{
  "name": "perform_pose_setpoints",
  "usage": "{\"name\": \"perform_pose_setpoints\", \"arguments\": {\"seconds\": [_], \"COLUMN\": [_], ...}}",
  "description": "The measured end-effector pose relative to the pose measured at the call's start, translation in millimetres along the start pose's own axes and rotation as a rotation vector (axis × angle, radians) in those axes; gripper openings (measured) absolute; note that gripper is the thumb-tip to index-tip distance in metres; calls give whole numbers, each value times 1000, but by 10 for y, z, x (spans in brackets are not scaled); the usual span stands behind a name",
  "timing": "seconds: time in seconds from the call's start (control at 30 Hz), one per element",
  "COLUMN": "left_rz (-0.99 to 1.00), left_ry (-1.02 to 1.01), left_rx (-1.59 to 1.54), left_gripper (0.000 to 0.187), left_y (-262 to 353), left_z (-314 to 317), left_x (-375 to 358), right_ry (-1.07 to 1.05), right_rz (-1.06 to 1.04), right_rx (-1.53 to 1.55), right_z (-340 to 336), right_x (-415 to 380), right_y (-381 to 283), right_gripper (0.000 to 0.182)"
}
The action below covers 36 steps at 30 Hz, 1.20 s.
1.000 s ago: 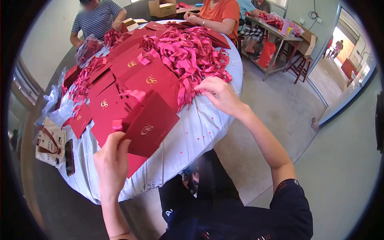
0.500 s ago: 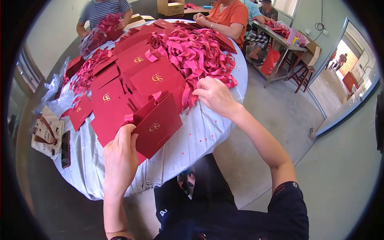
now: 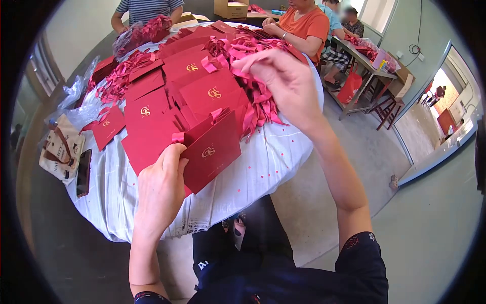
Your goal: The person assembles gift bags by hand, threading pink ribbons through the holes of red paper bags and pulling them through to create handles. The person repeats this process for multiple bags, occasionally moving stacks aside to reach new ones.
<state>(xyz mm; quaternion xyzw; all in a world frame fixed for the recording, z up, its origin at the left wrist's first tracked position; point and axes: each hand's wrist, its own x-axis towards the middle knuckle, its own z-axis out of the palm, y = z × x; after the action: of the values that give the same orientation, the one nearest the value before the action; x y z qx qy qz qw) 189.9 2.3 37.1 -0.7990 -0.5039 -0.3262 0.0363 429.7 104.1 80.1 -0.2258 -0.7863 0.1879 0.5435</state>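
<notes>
A dark red paper bag (image 3: 212,152) with a gold logo is tilted up near the table's front edge. My left hand (image 3: 163,185) pinches its lower left corner between thumb and fingers, beside a short pink ribbon loop (image 3: 177,137). Another ribbon loop sticks up from the bag's top edge. Over the heap of pink-red ribbons (image 3: 260,104) hovers my right hand (image 3: 288,88), its fingers stretched loosely and bent at the tips, slightly blurred. More red bags (image 3: 152,119) lie overlapping behind the held one.
A pale cloth covers the round table (image 3: 263,167), with small red dots scattered on it. At the left are a canvas pouch (image 3: 62,149), a phone (image 3: 84,172) and clear plastic (image 3: 76,91). People sit across the table, one in an orange shirt (image 3: 304,28). A side table (image 3: 367,76) stands at the right.
My right hand has risen from the ribbon heap's near edge to above the heap. My left hand still grips the bag. The whole view has shifted slightly.
</notes>
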Motion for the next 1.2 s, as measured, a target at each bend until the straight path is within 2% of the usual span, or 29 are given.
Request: {"name": "perform_pose_setpoints", "arguments": {"seconds": [0.1, 0.17, 0.2, 0.27, 0.33, 0.37, 0.4, 0.47, 0.5, 0.53, 0.6, 0.7, 0.77, 0.87, 1.03, 1.2], "left_rz": [-8, 1, 28, -68, -47, -9, -24, -80, -90, -102, -272, -343, -364, -388, -378, -389], "left_ry": [-25, -34, -42, -80, -89, -50, -47, -133, -138, -133, -250, -287, -310, -347, -367, -282], "left_rx": [-11, -33, -60, -101, -234, -270, -262, -365, -430, -422, -596, -734, -756, -820, -864, -894], "left_gripper": [17, 17, 17, 16, 16, 17, 17, 19, 19, 19, 18, 16, 15, 16, 16, 15], "left_y": [-29, -90, -117, -146, -231, -298, -331, -368, -394, -390, -377, -433, -427, -436, -443, -367], "left_z": [-24, -36, -44, -71, -70, -31, -42, -61, -41, -61, -102, -75, -93, -83, -71, -62], "left_x": [16, 32, 37, 48, 77, 87, 98, 125, 128, 136, 147, 132, 129, 129, 128, 126], "right_ry": [84, -55, -71, -82, -172, -193, -232, -177, -188, -174, -167, -88, -28, -23, -75, -93], "right_rz": [2, 82, 85, 129, 172, 259, 517, 364, 361, 405, 446, 485, 347, 410, 377, 348], "right_rx": [213, 495, 509, 4, 2, 47, 131, 90, 101, 97, 99, 139, 17, 70, -22, -81], "right_z": [-12, -44, 55, 300, 493, 589, 639, 834, 879, 924, 1017, 1106, 1127, 1151, 1131, 1114], "right_x": [29, -39, -103, -259, -435, -504, -521, -622, -657, -678, -703, -719, -713, -721, -705, -692], "right_y": [-441, -577, -601, -593, -383, -324, -384, -224, -209, -215, -239, -223, -215, -237, -270, -279], "right_gripper": [11, 10, 10, 12, 12, 13, 14, 14, 14, 13, 13, 11, 9, 8, 7, 7]}}
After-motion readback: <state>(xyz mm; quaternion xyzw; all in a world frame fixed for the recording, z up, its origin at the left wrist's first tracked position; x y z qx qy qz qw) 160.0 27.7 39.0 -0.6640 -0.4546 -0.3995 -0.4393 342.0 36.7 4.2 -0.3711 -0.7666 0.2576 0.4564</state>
